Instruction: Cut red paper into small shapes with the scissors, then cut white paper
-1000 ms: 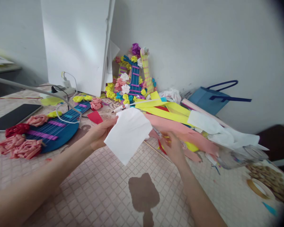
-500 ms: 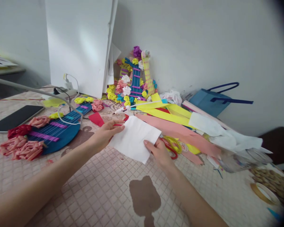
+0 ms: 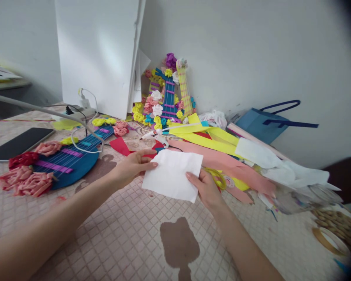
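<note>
A white paper piece (image 3: 172, 175), roughly square with a slightly uneven top edge, is held above the table between both hands. My left hand (image 3: 134, 168) pinches its upper left side, thumb on top. My right hand (image 3: 206, 187) grips the right edge, its thumb lying on the paper and the other fingers behind it. Just beyond the paper lies a white glue gun (image 3: 158, 136). Red strips (image 3: 119, 146) are close to my left hand, and a pink crepe paper strip (image 3: 216, 156) runs behind my right.
A blue guitar-shaped craft (image 3: 73, 164) with paper flowers lies at left beside a dark tablet (image 3: 20, 143). More decorated guitars (image 3: 169, 97) lean on the wall. Yellow strips (image 3: 204, 136), white sheets (image 3: 280, 164), a blue bag (image 3: 260, 125) and a tape roll (image 3: 330, 241) occupy the right.
The white paper has turned to lie more level and shifted slightly right. My right hand has moved a little right with it, while my left hand keeps its pinch.
</note>
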`<state>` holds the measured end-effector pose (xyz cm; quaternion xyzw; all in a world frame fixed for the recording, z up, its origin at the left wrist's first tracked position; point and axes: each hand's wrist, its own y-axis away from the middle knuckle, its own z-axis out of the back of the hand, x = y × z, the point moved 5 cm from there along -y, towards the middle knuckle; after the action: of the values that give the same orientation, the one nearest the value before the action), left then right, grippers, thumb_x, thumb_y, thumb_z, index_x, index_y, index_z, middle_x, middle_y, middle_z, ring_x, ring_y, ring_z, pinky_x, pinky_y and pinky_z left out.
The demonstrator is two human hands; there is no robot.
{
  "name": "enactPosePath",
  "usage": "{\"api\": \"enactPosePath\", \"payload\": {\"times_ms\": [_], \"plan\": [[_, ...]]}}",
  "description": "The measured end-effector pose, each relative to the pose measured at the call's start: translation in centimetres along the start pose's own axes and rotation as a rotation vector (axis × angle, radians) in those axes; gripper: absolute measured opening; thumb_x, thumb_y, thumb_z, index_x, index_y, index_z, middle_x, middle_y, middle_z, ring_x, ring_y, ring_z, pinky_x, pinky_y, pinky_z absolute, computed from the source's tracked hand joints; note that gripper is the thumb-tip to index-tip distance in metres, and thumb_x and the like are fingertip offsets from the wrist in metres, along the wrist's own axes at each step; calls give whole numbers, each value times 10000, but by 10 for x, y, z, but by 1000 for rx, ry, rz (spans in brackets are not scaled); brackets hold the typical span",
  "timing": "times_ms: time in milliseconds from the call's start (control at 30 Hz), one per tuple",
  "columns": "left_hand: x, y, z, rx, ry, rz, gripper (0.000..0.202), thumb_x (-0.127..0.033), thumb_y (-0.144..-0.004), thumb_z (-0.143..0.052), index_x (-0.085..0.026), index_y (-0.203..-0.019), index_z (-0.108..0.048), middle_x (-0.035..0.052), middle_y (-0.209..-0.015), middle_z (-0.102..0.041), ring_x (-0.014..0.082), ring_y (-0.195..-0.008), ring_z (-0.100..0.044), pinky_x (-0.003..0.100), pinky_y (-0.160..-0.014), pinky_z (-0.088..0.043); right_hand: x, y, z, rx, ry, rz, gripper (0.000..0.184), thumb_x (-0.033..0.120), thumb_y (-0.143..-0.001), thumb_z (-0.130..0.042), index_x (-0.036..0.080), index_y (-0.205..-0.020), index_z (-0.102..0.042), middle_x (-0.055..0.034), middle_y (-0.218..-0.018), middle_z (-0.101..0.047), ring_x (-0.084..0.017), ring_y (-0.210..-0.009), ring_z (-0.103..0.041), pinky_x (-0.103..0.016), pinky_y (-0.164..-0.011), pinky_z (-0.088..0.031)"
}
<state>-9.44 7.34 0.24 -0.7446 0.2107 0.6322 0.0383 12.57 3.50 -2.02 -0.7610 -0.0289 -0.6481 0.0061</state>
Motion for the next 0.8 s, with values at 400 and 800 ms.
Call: {"api": "enactPosePath", "payload": {"times_ms": [400,800], "plan": [[9,14,-27,318,-253,-40,267,-426,-744,-714,-163,-724,-675,18,-683,-657,129,-581,-577,225,-517,-417,-2,16,-24,444,-204,-241,531,646,-725,-640,238,-1059,-703,-65,-940,-745,-220,-820,-691,-313,-692,-520],[-6,6,-5,-112,-237,-291,219,-372,-745,-714,-160,-782,-673,26,-711,-670,147,-615,-591,222,-522,-425,-10,5,-15,-85,-44,47,329,398,-700,-776,194,-952,-720,-73,-884,-755,-263,-778,-672,-370,-680,-523]]}}
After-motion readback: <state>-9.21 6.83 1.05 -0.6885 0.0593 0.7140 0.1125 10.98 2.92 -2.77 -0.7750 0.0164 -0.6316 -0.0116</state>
